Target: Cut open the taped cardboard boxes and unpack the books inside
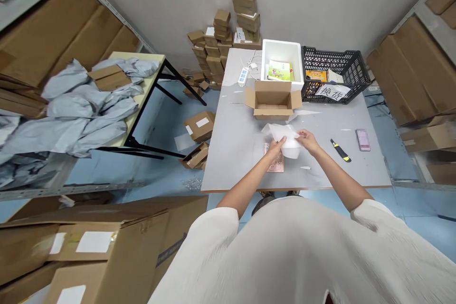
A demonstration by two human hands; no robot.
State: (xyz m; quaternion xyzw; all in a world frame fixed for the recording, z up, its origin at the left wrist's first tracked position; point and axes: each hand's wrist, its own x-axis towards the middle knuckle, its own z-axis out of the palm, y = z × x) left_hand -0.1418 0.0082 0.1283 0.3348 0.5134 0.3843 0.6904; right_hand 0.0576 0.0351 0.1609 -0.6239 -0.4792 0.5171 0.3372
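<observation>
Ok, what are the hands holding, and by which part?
A thin white sheet: the left hand grips its lower left side, and the right hand holds its right edge.

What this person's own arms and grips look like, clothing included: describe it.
The left sleeve and right sleeve are short, loose and white, matching the white top. Below them, the left arm and right arm are bare. The left grip and right grip are bare hands, without gloves; no watch or bracelet shows.
</observation>
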